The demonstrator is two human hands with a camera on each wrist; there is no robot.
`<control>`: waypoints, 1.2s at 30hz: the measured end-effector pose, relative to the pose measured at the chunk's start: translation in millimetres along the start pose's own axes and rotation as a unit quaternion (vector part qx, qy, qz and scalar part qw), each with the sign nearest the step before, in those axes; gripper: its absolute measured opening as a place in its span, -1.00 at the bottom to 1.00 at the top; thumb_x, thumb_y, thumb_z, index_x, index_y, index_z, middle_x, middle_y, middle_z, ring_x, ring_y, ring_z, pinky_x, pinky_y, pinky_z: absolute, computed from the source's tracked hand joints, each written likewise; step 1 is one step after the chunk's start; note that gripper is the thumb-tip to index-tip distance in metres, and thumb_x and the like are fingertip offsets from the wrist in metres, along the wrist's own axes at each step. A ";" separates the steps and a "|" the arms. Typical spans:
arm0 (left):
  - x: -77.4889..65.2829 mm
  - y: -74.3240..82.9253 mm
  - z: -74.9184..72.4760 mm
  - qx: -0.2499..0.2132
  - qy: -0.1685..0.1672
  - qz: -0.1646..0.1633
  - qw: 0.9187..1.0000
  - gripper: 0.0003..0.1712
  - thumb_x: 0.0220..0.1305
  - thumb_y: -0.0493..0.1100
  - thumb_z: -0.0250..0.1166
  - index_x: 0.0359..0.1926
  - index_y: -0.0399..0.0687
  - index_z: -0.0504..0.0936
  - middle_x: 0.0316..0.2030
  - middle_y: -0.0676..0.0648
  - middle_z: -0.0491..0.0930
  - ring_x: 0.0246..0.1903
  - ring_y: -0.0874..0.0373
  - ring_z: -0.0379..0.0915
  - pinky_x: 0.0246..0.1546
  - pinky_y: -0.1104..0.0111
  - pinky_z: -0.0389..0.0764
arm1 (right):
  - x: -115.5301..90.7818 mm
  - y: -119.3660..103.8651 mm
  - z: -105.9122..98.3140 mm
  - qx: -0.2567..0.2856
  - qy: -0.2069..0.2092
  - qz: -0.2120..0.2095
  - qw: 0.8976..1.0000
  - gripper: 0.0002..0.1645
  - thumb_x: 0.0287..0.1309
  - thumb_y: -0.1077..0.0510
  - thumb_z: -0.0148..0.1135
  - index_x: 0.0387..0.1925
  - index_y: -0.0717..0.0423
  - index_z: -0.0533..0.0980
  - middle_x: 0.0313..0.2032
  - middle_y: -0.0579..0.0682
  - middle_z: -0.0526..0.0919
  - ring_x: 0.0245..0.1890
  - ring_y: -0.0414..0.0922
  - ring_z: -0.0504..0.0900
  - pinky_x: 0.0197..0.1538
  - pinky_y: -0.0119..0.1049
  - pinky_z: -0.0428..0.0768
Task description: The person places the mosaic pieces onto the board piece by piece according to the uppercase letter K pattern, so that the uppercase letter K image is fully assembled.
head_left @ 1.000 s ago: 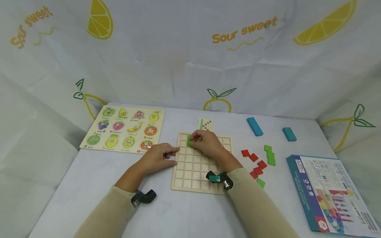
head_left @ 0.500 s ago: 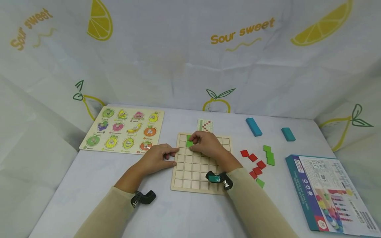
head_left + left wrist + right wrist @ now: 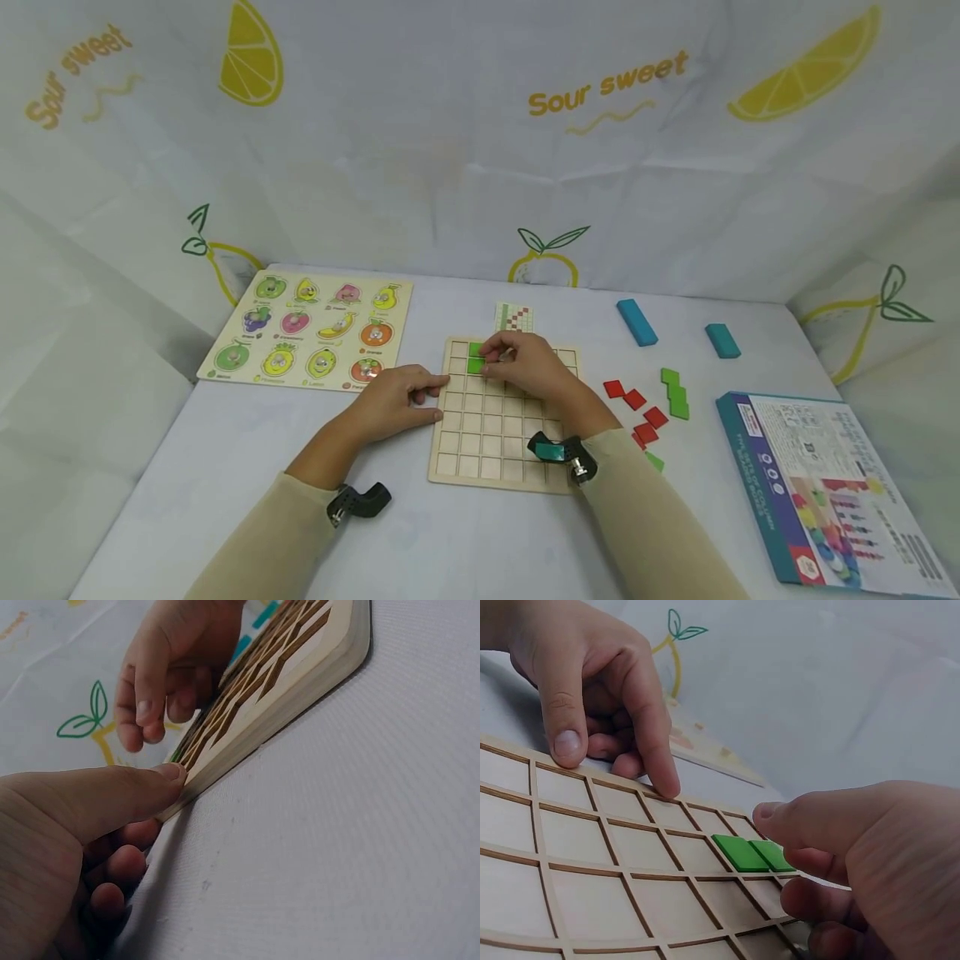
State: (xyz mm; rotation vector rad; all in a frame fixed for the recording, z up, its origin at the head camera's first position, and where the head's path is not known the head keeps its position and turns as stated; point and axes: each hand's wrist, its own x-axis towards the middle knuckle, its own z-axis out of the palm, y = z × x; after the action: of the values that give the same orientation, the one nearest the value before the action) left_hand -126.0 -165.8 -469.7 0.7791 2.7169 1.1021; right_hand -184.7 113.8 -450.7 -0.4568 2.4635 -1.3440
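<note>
A wooden grid board (image 3: 472, 422) lies on the white-covered table between both hands. My left hand (image 3: 393, 402) rests its thumb and index fingertip, spread apart, along the board's left edge; its other fingers are curled below. Two green square tiles (image 3: 740, 853) sit side by side in cells near the far left corner. Just beside them my right hand (image 3: 529, 367) hovers over the board, hiding part of its upper rows. In the right wrist view, its thumb and fingers (image 3: 810, 817) are apart, with nothing between them. Behind the board lies a small pattern card (image 3: 515, 316) with red and green squares.
Several red tiles (image 3: 614, 389) and green tiles (image 3: 674, 392) lie right of the board. Two blue blocks (image 3: 637, 322) are farther back. A printed box (image 3: 832, 483) is at the right, a fruit puzzle board (image 3: 303, 329) at the back left. A printed curtain (image 3: 420, 167) stands behind.
My right fingers have come off the nearer green tile and shifted slightly right, showing more of both tiles. My left hand has stayed at the board's edge.
</note>
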 end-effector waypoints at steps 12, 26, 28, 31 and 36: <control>-4.1 -2.2 0.8 0.009 0.001 -0.015 1.000 -0.36 0.22 -0.08 0.64 0.31 -0.02 0.73 -0.26 0.22 0.56 -0.28 0.30 0.42 -0.26 0.38 0.49 | -36.4 -6.9 -19.1 0.030 0.009 0.066 0.997 -0.71 0.33 0.03 0.49 0.02 -0.01 0.70 -0.15 -0.04 0.65 -0.22 -0.04 0.62 -0.17 -0.22 0.58; -1.1 0.7 1.8 -0.010 0.001 -0.015 1.000 -0.35 0.21 -0.10 0.64 0.33 -0.02 0.71 -0.23 0.21 0.58 -0.28 0.28 0.42 -0.27 0.39 0.48 | -86.5 1.4 -36.7 0.059 0.036 0.117 0.991 -0.70 0.32 0.08 0.50 0.04 0.03 0.70 -0.15 0.02 0.65 -0.27 -0.01 0.61 -0.22 -0.24 0.60; -1.3 0.6 1.1 -0.007 0.002 -0.015 1.000 -0.35 0.21 -0.10 0.64 0.33 -0.02 0.72 -0.23 0.22 0.58 -0.28 0.27 0.43 -0.28 0.39 0.48 | -94.4 2.2 -38.3 0.053 0.033 0.120 0.991 -0.70 0.32 0.06 0.51 0.04 0.02 0.70 -0.16 0.02 0.65 -0.27 -0.01 0.61 -0.26 -0.25 0.59; -1.7 0.2 0.7 -0.004 0.004 -0.013 1.000 -0.36 0.21 -0.11 0.64 0.32 -0.03 0.72 -0.23 0.21 0.58 -0.28 0.26 0.43 -0.28 0.39 0.48 | -106.9 4.5 -41.1 0.042 0.031 0.115 0.992 -0.71 0.32 0.06 0.50 0.02 0.03 0.70 -0.18 0.02 0.65 -0.29 0.00 0.58 -0.32 -0.29 0.54; -1.0 0.7 0.9 -0.009 -0.001 -0.016 1.000 -0.35 0.23 -0.10 0.63 0.33 -0.03 0.71 -0.22 0.20 0.59 -0.27 0.25 0.44 -0.28 0.39 0.48 | -129.6 10.1 -46.6 0.022 0.035 0.098 0.994 -0.70 0.30 0.09 0.52 0.01 0.06 0.70 -0.24 0.00 0.67 -0.30 0.01 0.58 -0.36 -0.33 0.55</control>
State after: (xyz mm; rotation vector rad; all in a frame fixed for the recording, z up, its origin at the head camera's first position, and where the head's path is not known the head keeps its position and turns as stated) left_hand -124.6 -165.4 -469.9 0.7313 2.7041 1.1179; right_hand -87.6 207.4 -421.3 -0.1555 2.4548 -1.3501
